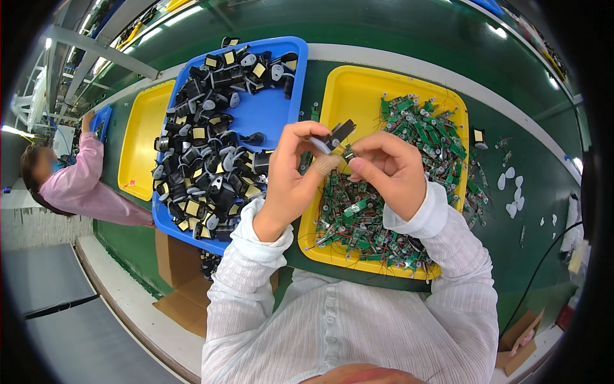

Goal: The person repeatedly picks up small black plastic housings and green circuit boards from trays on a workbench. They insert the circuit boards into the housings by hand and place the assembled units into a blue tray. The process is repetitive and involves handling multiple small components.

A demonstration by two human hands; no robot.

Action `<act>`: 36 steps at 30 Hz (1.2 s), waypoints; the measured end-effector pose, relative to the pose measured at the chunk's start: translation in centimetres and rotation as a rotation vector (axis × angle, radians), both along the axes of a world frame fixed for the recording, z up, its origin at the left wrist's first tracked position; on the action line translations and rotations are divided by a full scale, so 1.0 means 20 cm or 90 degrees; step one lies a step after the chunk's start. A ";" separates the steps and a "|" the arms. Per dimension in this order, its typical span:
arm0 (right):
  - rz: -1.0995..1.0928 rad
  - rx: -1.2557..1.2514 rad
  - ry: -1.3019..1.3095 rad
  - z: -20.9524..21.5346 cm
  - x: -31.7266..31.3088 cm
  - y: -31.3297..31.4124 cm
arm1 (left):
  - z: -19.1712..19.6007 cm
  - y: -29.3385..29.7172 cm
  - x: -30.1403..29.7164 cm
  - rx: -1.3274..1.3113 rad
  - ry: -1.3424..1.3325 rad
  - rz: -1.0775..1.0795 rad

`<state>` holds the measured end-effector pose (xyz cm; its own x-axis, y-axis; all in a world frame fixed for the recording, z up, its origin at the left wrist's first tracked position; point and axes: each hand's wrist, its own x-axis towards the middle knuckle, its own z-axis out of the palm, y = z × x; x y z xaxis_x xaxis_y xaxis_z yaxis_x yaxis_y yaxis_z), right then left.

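In the head view, a black housing (343, 132) is pinched between the thumb and fingers of the left hand (284, 185), above the inner part of the yellow tray (348, 96). A small green circuit board (348, 153) is gripped between the thumb and index finger of the right hand (393, 176), whose other fingers are curled in. The board is placed just beside the housing, on its near side and slightly to the right, in the gap between the two hands. Whether the two parts are touching cannot be told. The housing's long axis is slanted from lower left to upper right, its far end pointed away from the body; the right hand is nearer to the board, the left to the housing.

The housing is seen as dark and blocky, with a grey rounded piece at its lower left end. The board is mostly covered by fingertips, so only a small green part with a dark edge is shown. Similar boards with thin wires are heaped in the yellow tray, and similar housings, some with pale yellow squares, are piled in the blue tray (265, 115) to the left.
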<state>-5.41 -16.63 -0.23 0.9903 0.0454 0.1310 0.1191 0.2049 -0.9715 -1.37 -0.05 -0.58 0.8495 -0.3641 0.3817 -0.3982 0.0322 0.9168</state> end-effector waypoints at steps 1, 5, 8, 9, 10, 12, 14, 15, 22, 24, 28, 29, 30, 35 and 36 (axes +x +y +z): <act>0.002 0.007 0.006 0.01 0.00 0.00 | 0.00 0.01 0.00 0.026 -0.012 0.009; 0.001 0.000 -0.009 0.01 0.00 -0.02 | 0.02 0.04 0.02 0.115 -0.032 0.017; 0.016 0.068 0.014 0.01 0.00 -0.02 | 0.02 0.05 0.02 0.114 -0.012 -0.012; 0.024 0.074 0.040 0.01 0.00 -0.02 | 0.01 0.05 0.03 0.105 -0.003 -0.024; 0.032 0.080 0.065 0.02 0.00 -0.03 | 0.00 0.05 0.03 0.114 -0.014 -0.027; 0.045 0.100 0.105 0.02 0.01 -0.03 | -0.01 0.05 0.03 0.131 -0.036 -0.033; 0.056 0.127 0.135 0.01 0.01 -0.04 | 0.00 0.04 0.03 0.120 -0.023 -0.020; 0.059 0.134 0.146 0.01 0.02 -0.04 | 0.00 0.04 0.02 0.114 -0.017 -0.014; 0.074 0.210 0.180 -0.01 0.02 -0.05 | 0.00 0.03 0.02 0.180 -0.057 0.014; 0.070 0.218 0.184 -0.01 0.02 -0.05 | 0.01 0.04 0.02 0.235 -0.070 0.008; 0.058 0.222 0.185 -0.01 0.02 -0.03 | -0.01 0.02 0.02 0.214 -0.114 0.038; 0.053 0.221 0.185 -0.01 0.02 -0.03 | -0.02 0.01 0.02 0.190 -0.121 0.049; 0.058 0.224 0.184 -0.01 0.02 -0.03 | -0.03 0.00 0.02 0.167 -0.128 0.059; 0.087 0.220 0.187 0.00 0.02 -0.03 | -0.02 -0.01 0.01 0.159 -0.107 0.055; 0.093 0.212 0.180 0.00 0.02 -0.03 | -0.02 -0.01 0.01 0.154 -0.105 0.052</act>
<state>-4.95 -17.30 -0.21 0.9755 0.1892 -0.1127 -0.1953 0.5065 -0.8398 -1.22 -0.23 -0.94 0.8134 -0.3947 0.4274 -0.5348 -0.2180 0.8164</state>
